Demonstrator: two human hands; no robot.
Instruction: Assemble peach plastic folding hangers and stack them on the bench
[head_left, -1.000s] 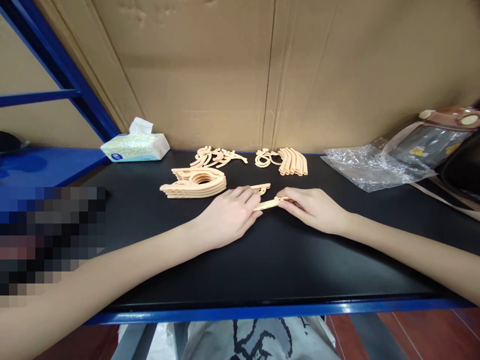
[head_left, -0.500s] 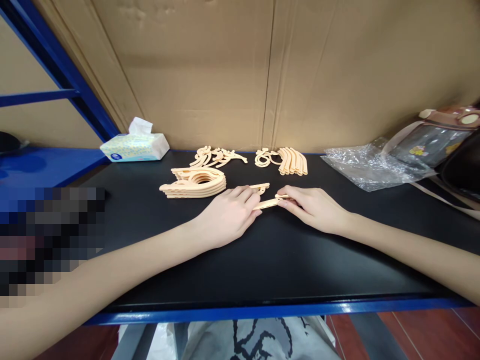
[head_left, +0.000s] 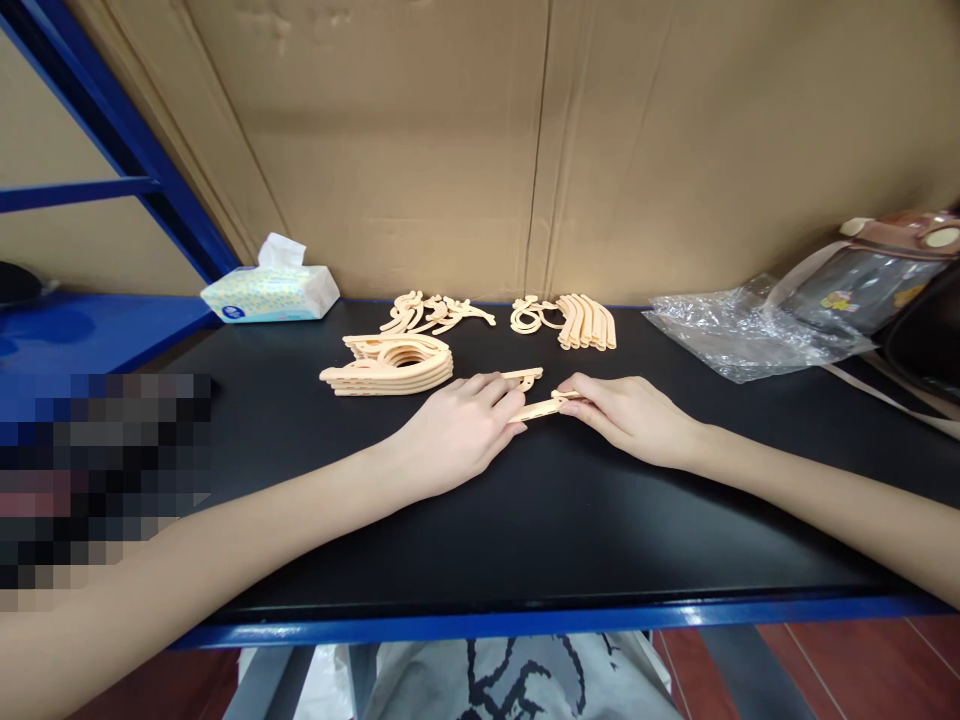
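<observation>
Cream slotted piece (head_left: 537, 411): one, mid-surface, long axis roughly left to right; its exposed tip points away from the left hand (head_left: 474, 420) toward the right hand (head_left: 626, 415), which is nearer that tip.

Second cream end (head_left: 529, 374): just behind; whether it joins the piece beneath the palm cannot be told.

Left hand: palm down, closed over the cream slotted piece.

Right hand: thumb and fingers pinching a small cream part (head_left: 568, 394) at the tip; exact contact hidden.

Stack of curved cream pieces (head_left: 397, 378): behind and left of the left hand.

Loose cream hooks (head_left: 439, 315), ring parts (head_left: 527, 318), curved cream tubes (head_left: 587, 322): a row, left to right, near the far edge.

Tissue pack (head_left: 270, 295): far left.

Clear plastic bag (head_left: 750, 330): far right, beside a bottle (head_left: 855, 285).

Surface (head_left: 487, 550): black, blue-edged.
</observation>
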